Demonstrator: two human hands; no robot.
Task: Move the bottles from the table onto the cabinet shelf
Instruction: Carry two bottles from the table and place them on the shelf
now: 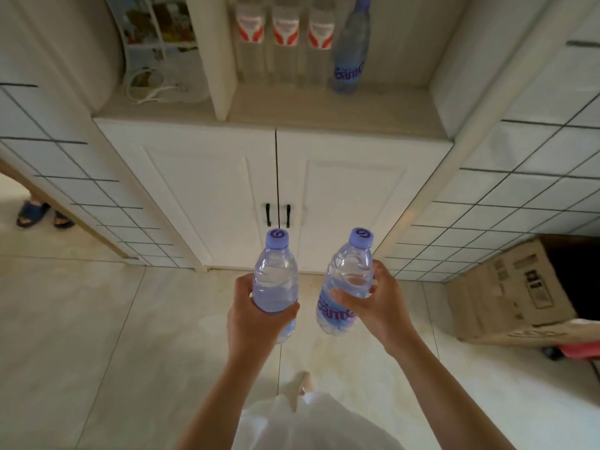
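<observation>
My left hand (pixel 256 315) grips a clear water bottle (pixel 275 274) with a purple cap, held upright in front of the cabinet doors. My right hand (pixel 373 305) grips a second purple-capped bottle (pixel 345 280), tilted a little to the right, its purple label facing me. Both bottles hang over the floor, below the cabinet shelf (pixel 292 105). On that shelf stand three clear bottles with red and white labels (pixel 284 37) in a row, and a blue-tinted bottle (pixel 350 50) to their right.
White double cabinet doors (pixel 227 190) with black handles are straight ahead. Tiled walls flank both sides. A cardboard box (pixel 506 297) lies on the floor at right. The left shelf bay holds a white rack and cable (pixel 152 60). Blue slippers (pixel 42 216) show at far left.
</observation>
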